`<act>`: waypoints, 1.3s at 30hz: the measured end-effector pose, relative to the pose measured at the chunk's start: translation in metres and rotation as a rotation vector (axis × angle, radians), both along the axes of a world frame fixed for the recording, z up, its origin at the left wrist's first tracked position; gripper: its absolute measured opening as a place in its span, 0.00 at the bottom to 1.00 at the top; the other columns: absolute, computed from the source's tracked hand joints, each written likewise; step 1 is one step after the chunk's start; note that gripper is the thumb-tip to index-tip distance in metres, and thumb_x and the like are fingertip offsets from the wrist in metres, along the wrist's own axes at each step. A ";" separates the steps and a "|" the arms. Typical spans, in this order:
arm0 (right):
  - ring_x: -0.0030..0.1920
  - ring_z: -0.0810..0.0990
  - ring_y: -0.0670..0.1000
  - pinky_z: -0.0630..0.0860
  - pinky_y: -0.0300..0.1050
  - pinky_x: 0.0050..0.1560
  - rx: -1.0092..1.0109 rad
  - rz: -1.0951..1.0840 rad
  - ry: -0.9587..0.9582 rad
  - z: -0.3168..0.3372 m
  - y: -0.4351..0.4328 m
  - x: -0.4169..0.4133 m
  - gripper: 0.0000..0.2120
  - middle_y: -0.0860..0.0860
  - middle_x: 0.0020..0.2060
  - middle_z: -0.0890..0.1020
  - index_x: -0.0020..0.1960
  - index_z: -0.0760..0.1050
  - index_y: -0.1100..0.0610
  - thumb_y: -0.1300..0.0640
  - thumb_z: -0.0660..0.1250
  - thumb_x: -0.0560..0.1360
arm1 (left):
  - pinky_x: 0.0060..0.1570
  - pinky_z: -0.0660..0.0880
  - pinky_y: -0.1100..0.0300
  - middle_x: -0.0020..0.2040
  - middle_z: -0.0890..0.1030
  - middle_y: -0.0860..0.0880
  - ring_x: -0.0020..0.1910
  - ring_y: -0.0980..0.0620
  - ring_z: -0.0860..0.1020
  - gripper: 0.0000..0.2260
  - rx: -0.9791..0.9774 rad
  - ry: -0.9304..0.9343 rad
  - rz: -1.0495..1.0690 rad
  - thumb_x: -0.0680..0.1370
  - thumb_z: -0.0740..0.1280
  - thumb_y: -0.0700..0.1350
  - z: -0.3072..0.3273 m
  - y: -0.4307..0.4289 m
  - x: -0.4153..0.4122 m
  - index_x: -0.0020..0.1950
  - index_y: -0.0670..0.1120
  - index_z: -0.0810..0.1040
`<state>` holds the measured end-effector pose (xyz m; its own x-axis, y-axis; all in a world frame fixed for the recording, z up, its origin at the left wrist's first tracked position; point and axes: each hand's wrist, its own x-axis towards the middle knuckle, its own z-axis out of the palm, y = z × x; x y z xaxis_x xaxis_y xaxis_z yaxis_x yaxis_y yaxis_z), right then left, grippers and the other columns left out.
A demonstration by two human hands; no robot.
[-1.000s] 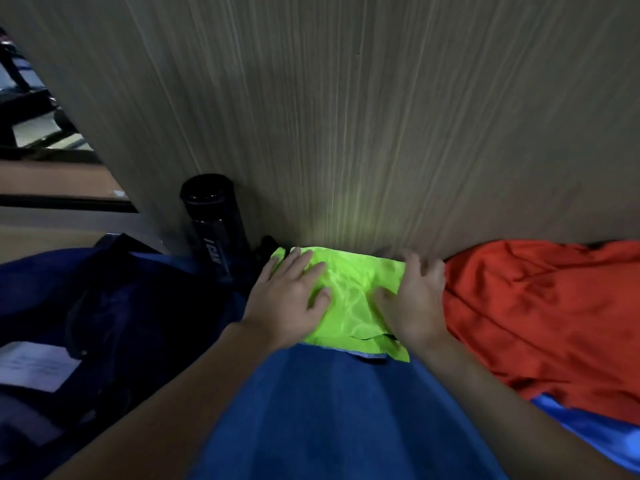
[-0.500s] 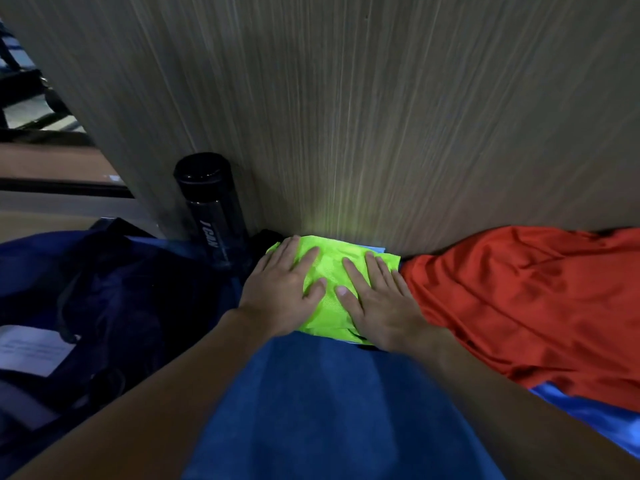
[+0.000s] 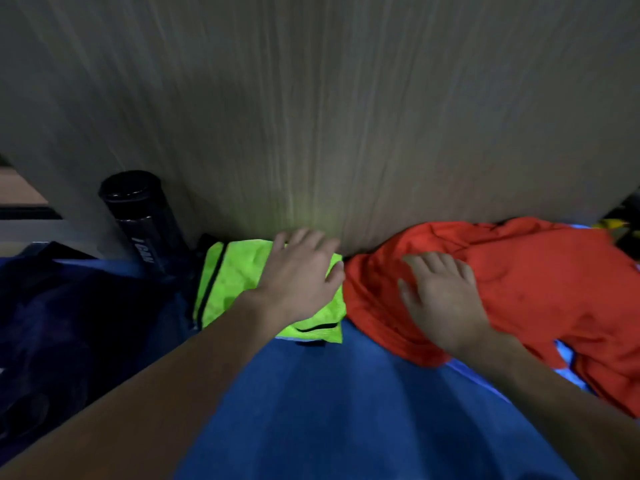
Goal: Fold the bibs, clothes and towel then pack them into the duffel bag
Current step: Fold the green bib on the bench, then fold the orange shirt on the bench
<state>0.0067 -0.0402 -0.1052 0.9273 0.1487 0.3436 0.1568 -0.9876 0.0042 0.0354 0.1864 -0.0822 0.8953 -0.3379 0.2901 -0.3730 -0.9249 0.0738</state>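
Faces a tall panel (image 3: 311,116) of streaked grey-brown wood grain, dimly lit, with a blue towel (image 3: 329,403) of soft, matte nap spread in front. Lays the left hand (image 3: 301,275) flat on the folded neon-green bib (image 3: 235,275), palm down, fingers straight and slightly fanned, gripping nothing. Rests the right hand (image 3: 440,299) on the crumpled orange-red garment (image 3: 536,289), fingers spread and loose, pinching no cloth (motion blur softens the fingertips). Shows the bib as a slick mesh rectangle with a dark trim line, lying on the towel's far edge against the panel and touching the garment. Leaves the dark navy duffel bag (image 3: 69,323) slumped at left, with a black cylindrical bottle (image 3: 142,216) behind it against the panel. Has shifted the right hand off the bib, where it pressed half a second ago, onto the garment.
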 end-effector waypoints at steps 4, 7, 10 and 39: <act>0.58 0.76 0.59 0.70 0.59 0.57 -0.064 -0.157 -0.009 0.002 -0.081 -0.017 0.19 0.55 0.55 0.79 0.60 0.77 0.55 0.49 0.69 0.71 | 0.65 0.66 0.50 0.65 0.76 0.52 0.66 0.49 0.72 0.19 -0.119 0.100 -0.123 0.79 0.61 0.56 -0.005 -0.055 -0.001 0.69 0.52 0.72; 0.56 0.78 0.57 0.71 0.58 0.54 -0.075 -0.212 0.075 -0.001 -0.124 -0.023 0.19 0.51 0.55 0.80 0.56 0.80 0.52 0.52 0.77 0.66 | 0.68 0.65 0.51 0.70 0.73 0.53 0.70 0.51 0.69 0.23 -0.173 0.155 -0.187 0.78 0.65 0.55 -0.011 -0.094 -0.003 0.72 0.51 0.71; 0.44 0.78 0.57 0.68 0.53 0.45 -0.122 -0.181 0.042 -0.003 -0.140 -0.025 0.04 0.49 0.40 0.80 0.41 0.80 0.50 0.55 0.75 0.68 | 0.70 0.65 0.51 0.73 0.70 0.53 0.72 0.52 0.67 0.27 -0.183 0.223 -0.203 0.76 0.69 0.56 -0.022 -0.120 -0.002 0.74 0.51 0.70; 0.41 0.80 0.51 0.74 0.39 0.44 0.582 0.113 -0.269 0.216 -0.109 -0.164 0.03 0.50 0.37 0.79 0.46 0.78 0.57 0.58 0.66 0.77 | 0.43 0.72 0.74 0.41 0.82 0.54 0.36 0.69 0.78 0.06 -0.953 0.311 -0.360 0.79 0.67 0.34 0.168 -0.076 -0.146 0.51 0.42 0.81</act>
